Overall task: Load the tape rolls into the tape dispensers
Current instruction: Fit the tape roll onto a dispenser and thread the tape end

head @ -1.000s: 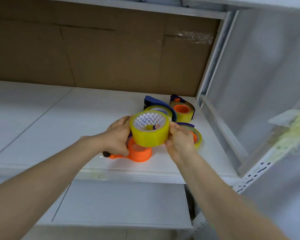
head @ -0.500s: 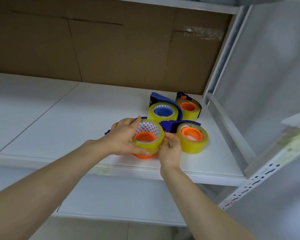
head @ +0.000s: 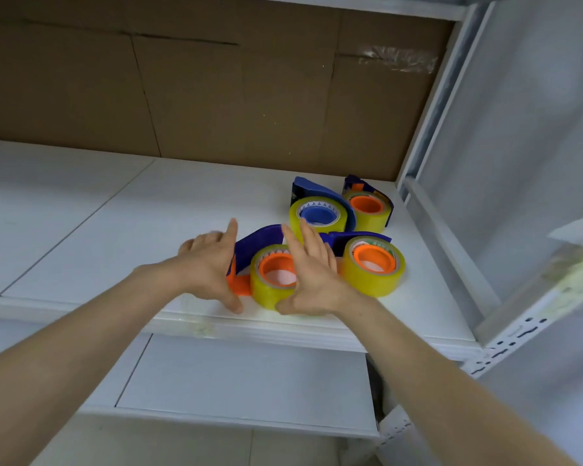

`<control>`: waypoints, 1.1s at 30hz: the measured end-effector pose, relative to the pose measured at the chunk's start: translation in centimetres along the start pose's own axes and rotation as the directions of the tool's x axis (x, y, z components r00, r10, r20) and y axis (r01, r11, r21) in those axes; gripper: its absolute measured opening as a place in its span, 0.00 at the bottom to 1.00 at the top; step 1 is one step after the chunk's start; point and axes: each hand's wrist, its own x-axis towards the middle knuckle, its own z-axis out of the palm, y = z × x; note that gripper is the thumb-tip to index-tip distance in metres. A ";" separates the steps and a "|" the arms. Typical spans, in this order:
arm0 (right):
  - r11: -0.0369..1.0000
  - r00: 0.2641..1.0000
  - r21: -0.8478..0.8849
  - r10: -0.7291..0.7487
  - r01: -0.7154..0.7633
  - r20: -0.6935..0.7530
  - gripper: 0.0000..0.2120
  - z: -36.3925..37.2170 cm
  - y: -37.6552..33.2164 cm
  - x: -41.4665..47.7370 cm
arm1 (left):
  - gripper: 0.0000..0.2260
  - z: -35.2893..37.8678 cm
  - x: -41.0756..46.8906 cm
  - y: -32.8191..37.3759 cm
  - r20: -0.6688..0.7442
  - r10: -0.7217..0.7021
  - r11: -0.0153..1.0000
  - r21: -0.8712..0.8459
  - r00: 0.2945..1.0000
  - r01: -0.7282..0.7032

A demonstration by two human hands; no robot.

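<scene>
Since the earlier frame both hands had released the tape roll (head: 266,294), which sat over the orange hub of the dispenser (head: 253,242), between the two sets of fingers. The left hand (head: 211,264) and right hand (head: 312,274) flanked it, fingers straight, gripping nothing. Risk: the dispenser lay close to the shelf (head: 115,230) edge on the wrist side of the fingers. A brush from a withdrawing palm could knock it off.
</scene>
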 end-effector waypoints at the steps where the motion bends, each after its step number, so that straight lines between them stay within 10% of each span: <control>1: 0.991 0.996 -0.122 -0.037 0.048 0.085 0.61 -0.4 -0.1 0.7 | 0.61 0.0 -0.1 -0.5 0.036 0.008 0.996 -0.085 0.999 -0.005; 8: 0.844 0.938 -0.468 -0.105 0.260 0.331 0.70 -1.8 -1.4 5.2 | 0.45 -0.3 -0.6 -2.4 -0.001 0.012 0.863 -0.504 1.000 -0.011; 13: 0.918 0.975 -0.343 -0.155 0.201 0.157 0.60 -1.8 -0.5 5.3 | 0.33 -0.6 -1.6 -3.8 -0.061 -0.145 0.449 -0.894 0.988 0.011; 17: 0.992 0.993 0.106 -0.058 0.069 -0.102 0.56 -2.5 -1.1 4.6 | 0.17 -0.6 -1.2 -3.8 -0.116 -0.454 0.017 -0.992 0.883 -0.121; 19: 0.823 0.987 0.566 0.039 0.056 -0.154 0.52 -2.9 -1.6 4.4 | 0.13 -0.7 -1.4 -2.9 -0.071 -0.426 -0.091 -0.989 0.902 -0.121; 22: 0.409 0.993 0.912 0.118 -0.023 -0.028 0.46 -2.5 -2.2 3.9 | 0.13 -1.3 -1.9 -0.5 -0.127 -0.238 -0.066 -0.987 0.963 -0.147; 28: 0.212 0.969 0.958 0.199 -0.191 0.149 0.25 -1.7 -1.9 3.0 | 0.17 -0.8 -1.6 2.1 -0.286 0.079 0.111 -0.949 0.955 -0.294; 33: 0.089 0.949 0.973 0.253 -0.215 0.187 0.32 -1.4 -1.0 2.5 | 0.09 -0.4 -1.2 3.1 -0.280 -0.014 0.072 -0.958 0.960 -0.278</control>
